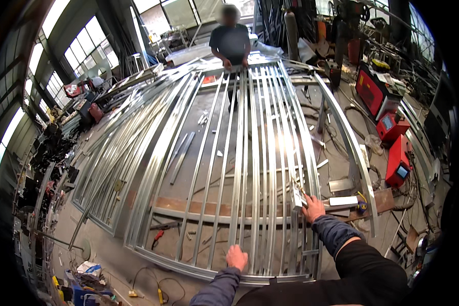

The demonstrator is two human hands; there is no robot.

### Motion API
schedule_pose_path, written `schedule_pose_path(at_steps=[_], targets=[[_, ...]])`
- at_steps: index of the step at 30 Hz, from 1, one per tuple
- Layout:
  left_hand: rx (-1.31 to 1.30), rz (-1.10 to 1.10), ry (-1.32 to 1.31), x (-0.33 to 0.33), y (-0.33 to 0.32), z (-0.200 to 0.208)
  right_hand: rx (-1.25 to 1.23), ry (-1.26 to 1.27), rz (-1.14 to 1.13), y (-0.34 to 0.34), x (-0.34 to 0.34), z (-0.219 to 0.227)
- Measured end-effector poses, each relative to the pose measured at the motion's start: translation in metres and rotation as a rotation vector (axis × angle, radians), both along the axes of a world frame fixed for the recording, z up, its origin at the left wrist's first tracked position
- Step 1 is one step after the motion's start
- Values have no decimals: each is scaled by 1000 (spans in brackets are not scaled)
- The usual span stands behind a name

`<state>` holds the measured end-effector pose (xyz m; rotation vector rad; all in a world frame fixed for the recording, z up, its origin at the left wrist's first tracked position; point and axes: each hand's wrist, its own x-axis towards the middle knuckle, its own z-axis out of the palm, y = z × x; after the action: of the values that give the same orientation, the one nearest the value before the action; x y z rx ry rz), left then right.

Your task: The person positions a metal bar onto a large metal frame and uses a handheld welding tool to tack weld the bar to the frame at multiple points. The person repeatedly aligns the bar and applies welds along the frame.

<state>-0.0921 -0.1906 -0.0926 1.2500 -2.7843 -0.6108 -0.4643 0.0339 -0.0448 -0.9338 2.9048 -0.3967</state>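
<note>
Long silver metal bars [233, 204] run away from me, side by side, within a large metal frame [188, 269]. My left hand [236, 258] is closed on one of these bars near the frame's near edge; its fingertips are hidden. Farther out on the right, my right hand [314, 208] grips a short silver metal piece [297, 198] above the bars. The far end of that piece is cluttered by glare, so its exact kind is unclear. A white block-like piece [343, 201] and a blue-and-yellow tape measure [362, 203] lie right of my right hand.
Across the frame's far end stands another person [230, 43], both hands at the bar ends. Loose bars [122, 153] are heaped on the left. Red machines [399, 160] and cables stand at right. A red-handled tool [158, 237] and metal offcuts [182, 158] lie beneath the bars.
</note>
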Motion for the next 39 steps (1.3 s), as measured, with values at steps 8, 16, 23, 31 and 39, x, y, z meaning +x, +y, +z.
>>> schedule_pose_path(at_steps=[8,16,23,31,39], targets=[[824,392,335,58,-105,165,-15,-60,12,-7,5,5],[738,305,413,164,-147,168,-90,-61,3,-8,4,3],[791,359,489,222,-202,154,-15,-87,-5,-14,7,23],[569,326,403,227,-296,109,25,-150,-62,-32,15,27],[595,338,361,220,-347,53,8,-114,-34,-26,10,25]])
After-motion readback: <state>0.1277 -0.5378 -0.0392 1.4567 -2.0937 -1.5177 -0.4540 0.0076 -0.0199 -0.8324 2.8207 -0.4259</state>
